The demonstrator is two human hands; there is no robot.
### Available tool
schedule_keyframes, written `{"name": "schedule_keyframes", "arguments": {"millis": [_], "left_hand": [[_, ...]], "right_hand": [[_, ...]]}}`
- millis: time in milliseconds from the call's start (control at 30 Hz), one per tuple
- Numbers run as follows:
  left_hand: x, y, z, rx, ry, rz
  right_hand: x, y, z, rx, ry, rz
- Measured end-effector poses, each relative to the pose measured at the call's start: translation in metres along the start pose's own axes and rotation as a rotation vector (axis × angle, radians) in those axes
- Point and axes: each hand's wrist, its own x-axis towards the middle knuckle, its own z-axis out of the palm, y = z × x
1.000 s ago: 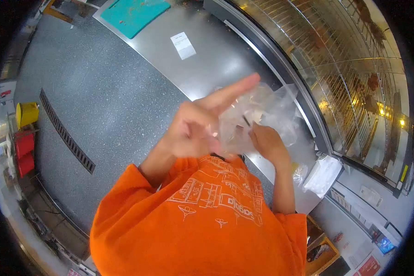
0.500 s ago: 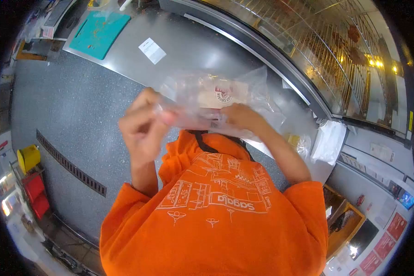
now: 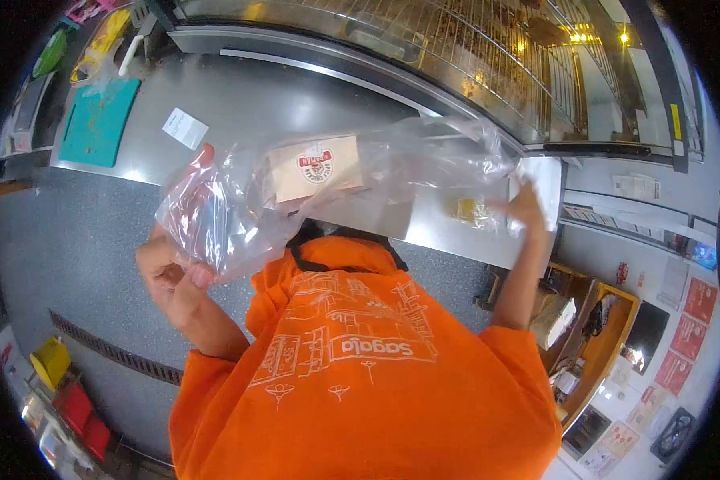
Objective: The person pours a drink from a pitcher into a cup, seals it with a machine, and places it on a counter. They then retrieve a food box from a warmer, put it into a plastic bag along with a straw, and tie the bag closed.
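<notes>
A clear plastic bag [image 3: 400, 160] stretches in front of me over the steel counter. Through its film shows a beige box [image 3: 316, 170] with a round red-and-dark logo. My left hand [image 3: 174, 280] grips the crumpled end of this bag, thumb at the lower edge and a fingertip showing past the top. Away to the right, my right hand [image 3: 526, 210] is off the bag with its fingers spread, slightly smeared by motion. Near those fingers lies a small clear packet with yellow contents [image 3: 474, 213]. White material [image 3: 542, 180] sits just behind that hand.
On the steel counter [image 3: 248, 88] are a printed white slip [image 3: 186, 128] and a teal cutting board [image 3: 100, 124] with crumbs. Behind the counter stands a lit glass cabinet with wire racks [image 3: 488, 56]. A wooden drawer unit [image 3: 588, 344] is at the right.
My right hand has left the bag and moved right, its fingers spreading. My left hand has moved left and lower with the bag's end. The view has shifted.
</notes>
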Motion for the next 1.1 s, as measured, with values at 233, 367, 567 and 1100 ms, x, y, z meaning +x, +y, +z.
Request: {"name": "schedule_keyframes", "arguments": {"millis": [233, 367, 567, 1100], "left_hand": [[0.007, 0.007, 0.002, 0.115, -0.186, 0.026], [0.014, 0.012, 0.027, 0.084, -0.213, 0.136], [0.032, 0.010, 0.063, -0.122, -0.345, 0.061], [0.034, -0.001, 0.069, 0.002, -0.418, 0.181]], "right_hand": [[0.004, 0.028, 0.080, 0.408, -0.125, -0.096], [-0.038, -0.047, -0.115, 0.491, 0.203, -0.240], [-0.089, -0.163, -0.235, 0.696, 0.472, -0.648], [0.048, -0.252, 0.064, 0.201, -0.224, -0.487]]}}
